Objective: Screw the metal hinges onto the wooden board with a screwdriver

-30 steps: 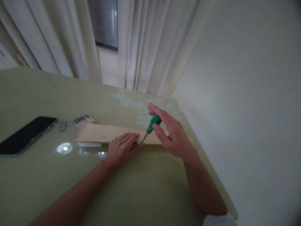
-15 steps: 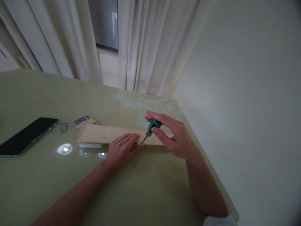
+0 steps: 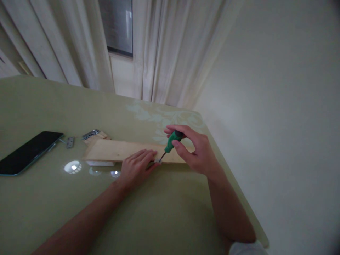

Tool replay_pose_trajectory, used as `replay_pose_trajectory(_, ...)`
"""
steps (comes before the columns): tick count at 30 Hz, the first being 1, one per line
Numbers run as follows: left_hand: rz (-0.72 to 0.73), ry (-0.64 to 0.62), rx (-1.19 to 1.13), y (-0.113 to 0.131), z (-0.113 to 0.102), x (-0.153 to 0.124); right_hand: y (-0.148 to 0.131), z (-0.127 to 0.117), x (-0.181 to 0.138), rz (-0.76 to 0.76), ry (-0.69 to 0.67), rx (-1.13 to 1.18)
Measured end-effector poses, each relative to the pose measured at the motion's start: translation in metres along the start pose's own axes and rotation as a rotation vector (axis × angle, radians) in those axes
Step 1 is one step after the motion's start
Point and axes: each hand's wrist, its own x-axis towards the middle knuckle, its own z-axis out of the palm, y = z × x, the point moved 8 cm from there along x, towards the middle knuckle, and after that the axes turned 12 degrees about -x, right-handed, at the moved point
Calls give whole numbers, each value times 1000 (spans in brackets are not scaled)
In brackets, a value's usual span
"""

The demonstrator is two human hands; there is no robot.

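A pale wooden board point(image 3: 114, 150) lies flat on the green table point(image 3: 159, 212). My left hand point(image 3: 136, 166) rests on the board's near edge, fingers flat and together, pressing beside a small metal fitting point(image 3: 157, 161). My right hand point(image 3: 195, 150) pinches the green handle of a small screwdriver point(image 3: 171, 141), tilted with its tip down on that fitting.
A dark phone point(image 3: 28, 152) lies at the far left. A small metal hinge point(image 3: 70, 142) and another metal piece on a wood scrap point(image 3: 92, 135) sit behind the board. The table's right edge point(image 3: 233, 184) runs close past my right hand. Curtains point(image 3: 164, 53) hang behind.
My right fingers have shifted round the screwdriver handle, from spread to curled over its top, as if turning it. The left hand and board have stayed put.
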Motion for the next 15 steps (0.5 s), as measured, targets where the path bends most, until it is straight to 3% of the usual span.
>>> replay_pose_trajectory(2, 2, 0, 2, 0, 0, 0, 14, 0, 2, 59, 103, 29)
replay_pose_trajectory(5, 1, 6, 7, 0, 0, -1, 24, -5, 1, 96, 343, -109)
replay_pose_trajectory(7, 2, 14, 11, 0, -1, -1, 21, -4, 0, 71, 384, -182)
replay_pose_trajectory(15, -5, -5, -6, 0, -1, 0, 9, 3, 1, -17, -31, 2)
